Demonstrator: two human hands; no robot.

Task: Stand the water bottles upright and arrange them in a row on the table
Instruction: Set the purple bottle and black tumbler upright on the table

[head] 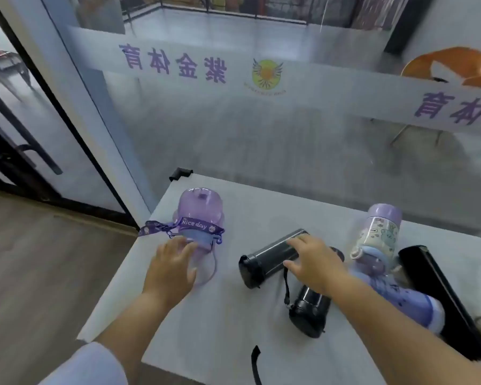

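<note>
Head view: no bottle stands yet; all in sight lie on their sides on the counter, and the row is not begun. The left hand, fingers straight, touches the lid end of the purple bottle. The right hand grips the black flask from above, thumb on its near side.

A sports business's office or front room, it seems. The glass wall carries a frosted band with purple Chinese lettering and a yellow winged logo. Behind it stands an orange chair, left of it a glass door, against it a white surface.
</note>
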